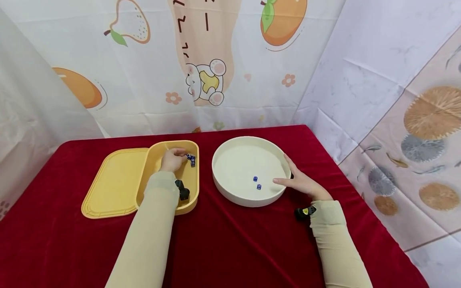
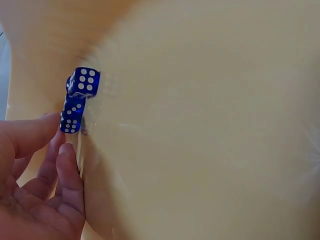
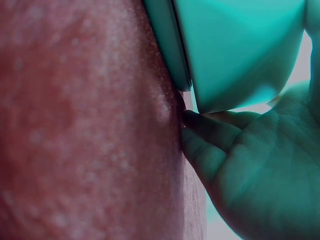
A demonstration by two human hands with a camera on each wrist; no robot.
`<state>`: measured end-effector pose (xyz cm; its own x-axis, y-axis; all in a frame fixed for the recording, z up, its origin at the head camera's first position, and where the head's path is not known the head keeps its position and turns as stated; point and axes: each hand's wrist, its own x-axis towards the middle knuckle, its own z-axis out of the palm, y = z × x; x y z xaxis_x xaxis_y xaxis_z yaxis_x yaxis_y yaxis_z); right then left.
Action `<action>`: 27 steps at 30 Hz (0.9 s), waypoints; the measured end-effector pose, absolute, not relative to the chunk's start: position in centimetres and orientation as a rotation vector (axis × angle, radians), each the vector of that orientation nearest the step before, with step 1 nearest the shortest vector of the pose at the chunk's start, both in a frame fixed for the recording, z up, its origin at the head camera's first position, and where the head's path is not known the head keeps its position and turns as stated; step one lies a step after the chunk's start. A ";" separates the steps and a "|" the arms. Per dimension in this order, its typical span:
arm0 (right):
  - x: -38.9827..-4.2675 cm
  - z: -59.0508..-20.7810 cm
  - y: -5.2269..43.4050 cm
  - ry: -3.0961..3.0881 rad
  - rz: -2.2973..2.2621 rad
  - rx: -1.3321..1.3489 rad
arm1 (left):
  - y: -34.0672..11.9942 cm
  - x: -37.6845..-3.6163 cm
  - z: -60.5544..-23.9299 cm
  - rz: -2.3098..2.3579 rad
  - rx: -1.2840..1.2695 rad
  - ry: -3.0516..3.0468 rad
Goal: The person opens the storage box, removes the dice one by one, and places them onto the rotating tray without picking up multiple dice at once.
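Observation:
My left hand (image 1: 174, 159) reaches into a yellow box (image 1: 191, 200), beside a small cluster of blue dice (image 1: 191, 159). In the left wrist view the left hand (image 2: 59, 137) has its thumb against the lowest blue die (image 2: 72, 114), and another die (image 2: 82, 82) sits above it on the box floor (image 2: 210, 140). No finger is wrapped round a die. My right hand (image 1: 299, 182) holds the right side of a round white tray (image 1: 230, 196), thumb over the rim and fingers outside. Two blue dice (image 1: 257, 183) lie inside the tray. The right wrist view shows the fingers (image 3: 250, 170) against the tray wall (image 3: 235, 50).
The yellow lid (image 1: 115, 182) lies flat to the left of the box. Everything sits on a red cloth-covered table (image 1: 230, 248). Patterned sheets hang close behind and to the right.

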<state>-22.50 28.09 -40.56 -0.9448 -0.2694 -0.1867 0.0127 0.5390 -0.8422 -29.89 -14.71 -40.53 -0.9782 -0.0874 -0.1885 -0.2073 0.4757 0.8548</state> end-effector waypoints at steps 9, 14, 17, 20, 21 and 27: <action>-22.7 -40.8 28.2 2.497 -1.352 -0.216 | -15.0 -30.2 -40.9 1.397 -0.250 2.661; -22.6 -40.9 28.2 2.498 -1.346 -0.204 | -15.0 -30.3 -41.2 1.316 -0.230 2.722; -22.6 -40.7 28.3 2.491 -1.353 -0.190 | -14.9 -30.2 -41.2 1.298 -0.238 2.735; -22.6 -40.7 28.3 2.488 -1.352 -0.195 | -14.9 -30.1 -41.2 1.281 -0.246 2.739; -22.6 -40.6 28.3 2.488 -1.354 -0.196 | -14.8 -30.0 -41.2 1.281 -0.250 2.734; -22.7 -40.8 28.2 2.485 -1.364 -0.199 | -14.8 -29.7 -41.0 1.280 -0.258 2.723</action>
